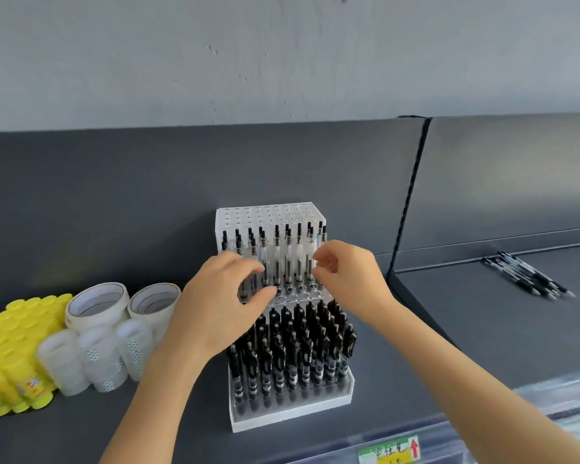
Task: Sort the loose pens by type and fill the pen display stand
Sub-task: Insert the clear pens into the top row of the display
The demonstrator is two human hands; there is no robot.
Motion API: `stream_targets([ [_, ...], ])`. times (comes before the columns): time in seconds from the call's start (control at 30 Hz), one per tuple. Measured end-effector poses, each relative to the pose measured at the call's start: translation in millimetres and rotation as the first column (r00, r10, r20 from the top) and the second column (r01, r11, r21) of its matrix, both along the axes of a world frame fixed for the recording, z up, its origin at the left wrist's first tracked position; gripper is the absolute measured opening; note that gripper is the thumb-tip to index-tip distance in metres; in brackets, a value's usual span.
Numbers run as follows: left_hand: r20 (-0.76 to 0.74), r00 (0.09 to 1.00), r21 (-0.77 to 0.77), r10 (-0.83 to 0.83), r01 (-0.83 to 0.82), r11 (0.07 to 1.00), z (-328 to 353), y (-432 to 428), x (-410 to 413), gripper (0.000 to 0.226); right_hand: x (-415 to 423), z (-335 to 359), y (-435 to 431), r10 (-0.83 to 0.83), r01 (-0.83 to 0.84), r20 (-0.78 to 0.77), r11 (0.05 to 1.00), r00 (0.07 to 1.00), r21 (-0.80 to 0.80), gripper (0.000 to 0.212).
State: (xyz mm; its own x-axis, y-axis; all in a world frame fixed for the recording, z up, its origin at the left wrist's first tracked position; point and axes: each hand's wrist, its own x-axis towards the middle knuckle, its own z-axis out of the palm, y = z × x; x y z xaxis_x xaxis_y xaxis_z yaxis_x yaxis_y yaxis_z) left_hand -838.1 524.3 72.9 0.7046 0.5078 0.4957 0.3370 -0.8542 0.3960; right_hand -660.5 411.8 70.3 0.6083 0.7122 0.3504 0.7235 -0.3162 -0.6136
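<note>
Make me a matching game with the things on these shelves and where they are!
Things:
1 yellow tubes
2 tape rolls
3 loose pens
4 black pens

Places:
A front tier of the display stand
B far left
C lying flat on the right shelf
D behind the white bottles

Pairs: 1-B, 2-D, 3-C, 4-A

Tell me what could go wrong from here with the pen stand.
The left hand and right hand crowd the upright clear pens; a bump could tip neighbours from their holes. The left hand also hangs just over the packed black pens and might knock them. The loose pens on the right-hand shelf could roll away.
</note>
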Motion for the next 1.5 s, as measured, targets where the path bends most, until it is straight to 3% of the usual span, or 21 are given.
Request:
stream_targets([
  [0.3, 0.006, 0.995, 0.019, -0.102, 0.102, 0.995, 15.1, -95.2, 69.7, 0.030, 73.5, -10.9, -101.8, -0.066, 0.063, -0.035, 0.996, 0.997, -0.060, 0.020],
  [0.83, -0.155, 0.966, -0.155, -0.209, 0.185, 0.971, -43.7, -260.3, 224.4, 0.028, 210.0, -51.4, -306.5, -0.223, 0.209, -0.093, 0.967, 0.970, -0.145, 0.024],
  [1.13, -0.193, 0.932, -0.213, -0.306, 0.265, 0.940, -66.7, -278.5, 321.7, 0.028, 281.4, -70.0, -336.9, -0.305, 0.281, -0.127, 0.943, 0.944, -0.180, 0.024],
  [1.5, -0.331, 0.894, -0.257, -0.302, 0.223, 0.940, -94.1, -251.2, 447.9, 0.029, 405.1, -83.4, -317.6, -0.381, 0.333, -0.132, 0.899, 0.915, -0.285, 0.014],
])
